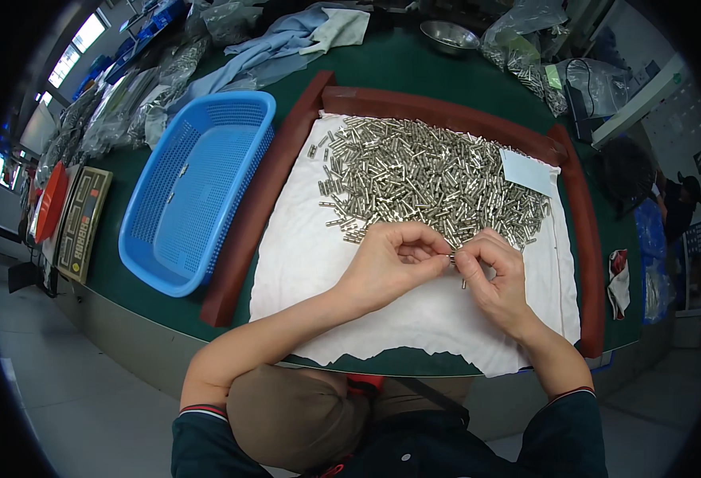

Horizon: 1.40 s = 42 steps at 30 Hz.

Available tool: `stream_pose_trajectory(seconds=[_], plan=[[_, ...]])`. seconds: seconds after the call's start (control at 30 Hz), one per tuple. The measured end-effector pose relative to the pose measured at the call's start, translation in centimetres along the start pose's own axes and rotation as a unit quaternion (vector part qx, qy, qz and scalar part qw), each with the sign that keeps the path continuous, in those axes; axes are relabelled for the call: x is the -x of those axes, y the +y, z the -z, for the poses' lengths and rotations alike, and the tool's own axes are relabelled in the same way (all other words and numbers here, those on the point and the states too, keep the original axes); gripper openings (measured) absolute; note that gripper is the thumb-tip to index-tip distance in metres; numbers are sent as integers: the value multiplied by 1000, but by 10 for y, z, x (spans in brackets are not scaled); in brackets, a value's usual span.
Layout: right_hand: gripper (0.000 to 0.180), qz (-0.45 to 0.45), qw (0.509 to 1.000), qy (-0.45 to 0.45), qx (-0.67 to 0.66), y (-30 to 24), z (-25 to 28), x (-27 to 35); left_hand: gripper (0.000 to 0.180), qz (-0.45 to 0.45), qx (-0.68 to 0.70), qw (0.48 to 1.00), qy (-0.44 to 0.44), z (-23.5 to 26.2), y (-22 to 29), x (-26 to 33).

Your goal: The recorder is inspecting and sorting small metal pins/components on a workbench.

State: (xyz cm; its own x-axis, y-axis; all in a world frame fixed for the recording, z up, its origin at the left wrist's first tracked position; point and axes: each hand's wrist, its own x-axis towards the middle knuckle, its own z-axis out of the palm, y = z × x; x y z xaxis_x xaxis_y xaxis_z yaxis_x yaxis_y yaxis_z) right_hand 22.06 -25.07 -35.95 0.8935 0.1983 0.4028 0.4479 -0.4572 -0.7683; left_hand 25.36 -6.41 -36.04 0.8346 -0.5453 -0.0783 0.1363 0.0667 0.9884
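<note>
My left hand [394,261] and my right hand [495,275] meet at the near edge of a heap of small shiny metal pins [422,171]. Both are closed in a pinch, thumb against fingers, on a small metal pin [451,258] that shows between the fingertips. Another short pin [463,284] shows just under my right fingers; whether it is held or lies on the cloth I cannot tell. The heap rests on a white cloth [326,295], with a few pins strayed to its left side. A pale blue card [527,172] lies on the heap's right part.
Dark red bars [446,109] frame the cloth on three sides. Left of them stands a blue plastic basket [139,227] with a few small pieces inside. A metal bowl [449,36] and plastic bags sit at the back. A box [84,223] is at the far left.
</note>
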Motion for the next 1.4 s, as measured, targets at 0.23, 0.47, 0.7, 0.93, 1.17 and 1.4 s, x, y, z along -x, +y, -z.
stream_pose_trajectory(seconds=[0.23, 0.47, 0.7, 0.93, 1.17, 1.4], plan=[[10, 38, 999, -12, 33, -1, 1, 1, 11, -34, -59, 998, 7, 0, 5, 1], [3, 101, 991, 40, 73, 4, 3, 0, 11, -300, -367, 857, 201, 36, 60, 29], [3, 121, 988, 36, 84, 6, 1, 2, 7, -197, -595, 633, 454, 102, 93, 75], [3, 132, 987, 49, 78, 5, 2, 0, 23, -159, -623, 633, 430, 98, 85, 68], [14, 150, 975, 99, 127, 16, 29, -7, 20, -211, -606, 730, 236, 50, 69, 26], [20, 99, 923, 231, 292, 36, 64, -17, 22, -217, -607, 749, 153, 29, 62, 9]])
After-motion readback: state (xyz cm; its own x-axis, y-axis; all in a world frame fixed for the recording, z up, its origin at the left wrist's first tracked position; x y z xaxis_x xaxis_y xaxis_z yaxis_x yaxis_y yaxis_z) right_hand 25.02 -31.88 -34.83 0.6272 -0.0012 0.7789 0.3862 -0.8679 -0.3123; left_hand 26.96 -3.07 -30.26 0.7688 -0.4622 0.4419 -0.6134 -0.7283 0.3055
